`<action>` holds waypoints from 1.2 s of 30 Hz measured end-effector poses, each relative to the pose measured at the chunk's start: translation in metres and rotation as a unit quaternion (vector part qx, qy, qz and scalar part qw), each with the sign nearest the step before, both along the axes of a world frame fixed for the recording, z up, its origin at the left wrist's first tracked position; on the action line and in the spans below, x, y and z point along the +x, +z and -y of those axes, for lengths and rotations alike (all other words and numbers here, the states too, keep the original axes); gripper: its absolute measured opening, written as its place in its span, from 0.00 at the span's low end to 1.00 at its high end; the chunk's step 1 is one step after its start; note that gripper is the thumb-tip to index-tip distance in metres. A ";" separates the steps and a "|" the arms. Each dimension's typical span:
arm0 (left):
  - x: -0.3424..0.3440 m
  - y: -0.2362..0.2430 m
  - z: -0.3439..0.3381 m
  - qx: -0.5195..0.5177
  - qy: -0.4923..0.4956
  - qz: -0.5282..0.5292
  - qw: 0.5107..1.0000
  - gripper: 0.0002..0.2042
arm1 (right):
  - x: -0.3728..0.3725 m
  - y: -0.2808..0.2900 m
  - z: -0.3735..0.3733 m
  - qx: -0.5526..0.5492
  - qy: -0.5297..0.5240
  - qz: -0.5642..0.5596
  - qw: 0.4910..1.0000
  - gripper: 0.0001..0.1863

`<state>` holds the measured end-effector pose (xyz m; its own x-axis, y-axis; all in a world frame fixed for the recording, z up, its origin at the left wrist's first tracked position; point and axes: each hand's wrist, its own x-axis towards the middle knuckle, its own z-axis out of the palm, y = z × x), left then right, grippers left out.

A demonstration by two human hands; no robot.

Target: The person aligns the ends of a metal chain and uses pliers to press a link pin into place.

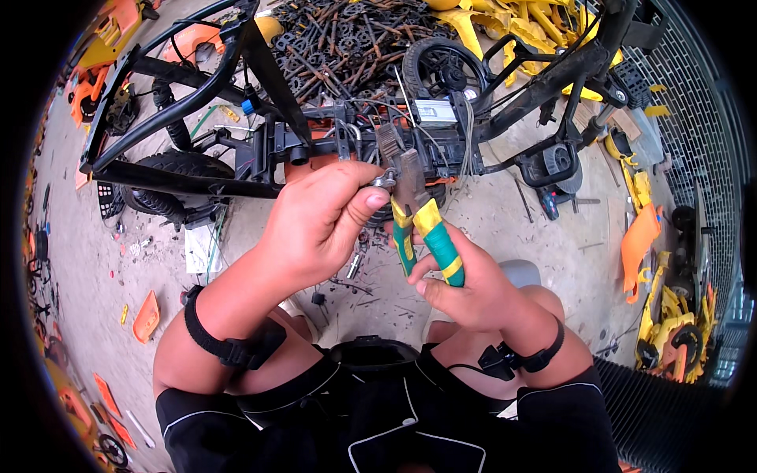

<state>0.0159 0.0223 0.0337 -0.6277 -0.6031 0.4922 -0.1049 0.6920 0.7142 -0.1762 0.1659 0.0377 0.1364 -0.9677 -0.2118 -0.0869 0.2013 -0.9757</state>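
Note:
My left hand (327, 209) pinches a small shiny metal piece (384, 180), perhaps a fastener, between thumb and fingers. Its exact kind is too small to tell. Wrapped in my right hand (465, 280) is a pair of pliers (430, 229) with green and yellow grips. The pliers' metal jaws are spread apart and point away from me, right beside the small piece. Just beyond both hands lies a black vehicle frame (213, 183) with tubes, wheels and loose cables. A silver box (435, 112) sits in its middle.
Behind the frame rises a heap of rusty metal parts (339, 55). Yellow plastic panels (536, 31) are piled at the far right. An orange piece (146, 317) lies on the floor at left, and a power tool (550, 201) rests at right. A brick wall (686, 87) bounds the right side.

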 end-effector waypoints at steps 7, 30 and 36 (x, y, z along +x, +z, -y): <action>0.000 -0.004 0.000 0.013 -0.018 -0.010 1.000 0.09 | -0.001 -0.004 0.000 -0.016 0.005 -0.010 1.000 0.34; -0.003 -0.008 0.001 0.104 0.020 0.002 0.994 0.09 | 0.000 -0.008 0.003 -0.031 0.002 -0.027 0.999 0.38; 0.003 -0.009 0.002 0.122 -0.017 0.068 0.990 0.15 | 0.002 -0.007 0.003 -0.023 0.004 -0.077 0.997 0.40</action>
